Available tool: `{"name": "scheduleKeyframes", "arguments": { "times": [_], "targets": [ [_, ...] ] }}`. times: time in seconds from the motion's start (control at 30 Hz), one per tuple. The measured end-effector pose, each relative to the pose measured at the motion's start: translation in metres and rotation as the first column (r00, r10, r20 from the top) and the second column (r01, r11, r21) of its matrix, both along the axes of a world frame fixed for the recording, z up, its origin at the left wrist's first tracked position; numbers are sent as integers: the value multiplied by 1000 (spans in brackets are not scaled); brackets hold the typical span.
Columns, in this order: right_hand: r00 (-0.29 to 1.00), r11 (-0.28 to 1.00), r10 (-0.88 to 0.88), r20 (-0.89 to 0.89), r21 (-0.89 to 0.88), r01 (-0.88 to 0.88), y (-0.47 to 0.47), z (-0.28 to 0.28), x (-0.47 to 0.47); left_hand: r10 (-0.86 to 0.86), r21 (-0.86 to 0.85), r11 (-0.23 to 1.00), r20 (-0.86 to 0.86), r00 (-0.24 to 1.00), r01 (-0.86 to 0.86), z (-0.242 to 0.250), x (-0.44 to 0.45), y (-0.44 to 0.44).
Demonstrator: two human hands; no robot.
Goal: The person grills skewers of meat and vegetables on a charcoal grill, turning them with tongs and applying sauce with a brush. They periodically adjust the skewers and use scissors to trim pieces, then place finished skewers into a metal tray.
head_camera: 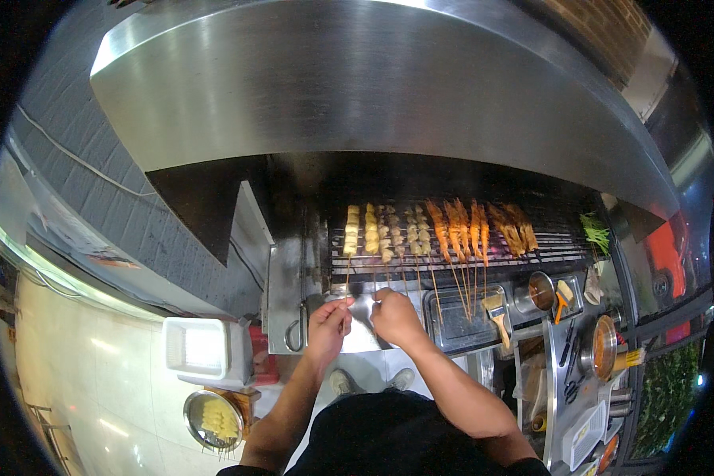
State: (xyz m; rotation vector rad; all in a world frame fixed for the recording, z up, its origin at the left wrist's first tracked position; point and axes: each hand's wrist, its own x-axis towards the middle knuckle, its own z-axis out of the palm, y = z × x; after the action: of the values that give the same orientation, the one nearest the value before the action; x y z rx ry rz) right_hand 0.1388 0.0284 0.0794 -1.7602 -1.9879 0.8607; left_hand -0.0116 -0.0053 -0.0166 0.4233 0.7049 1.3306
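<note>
My left hand [327, 330] pinches the wooden stick of a pale, chunky skewer [351, 231] at the left of the barbecue grill [550, 243]. Just beside it, my right hand [395, 318] is closed around the stick of a yellowish skewer [371, 231]. Both skewers rest with their food ends over the grate. To their right lie several skewers of grey-brown pieces [397, 232], then several orange prawn skewers [464, 229]. Browned flat skewers [513, 229] lie farthest right among the grilled food. What the pale pieces are cannot be told.
A metal tray [461, 318] with a basting brush [497, 318] sits at the grill's front, beside a sauce pot [540, 290]. Green vegetable skewers [595, 232] lie far right. The steel hood [357, 89] overhangs the grill. At lower left are a white basket [196, 348] and a round pan [193, 425] of skewers.
</note>
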Motion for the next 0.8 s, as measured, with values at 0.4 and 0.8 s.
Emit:
{"name": "scheduleKeyframes", "arguments": {
  "times": [0.4,0.8],
  "targets": [
    [998,999,3,-59,49,0,6,-17,3,44,-19,999,-85,995,-46,-3,3,1],
    [994,998,-54,-96,28,56,-2,-13,6,78,-13,996,-314,946,-86,-3,10,4]
  ]
}}
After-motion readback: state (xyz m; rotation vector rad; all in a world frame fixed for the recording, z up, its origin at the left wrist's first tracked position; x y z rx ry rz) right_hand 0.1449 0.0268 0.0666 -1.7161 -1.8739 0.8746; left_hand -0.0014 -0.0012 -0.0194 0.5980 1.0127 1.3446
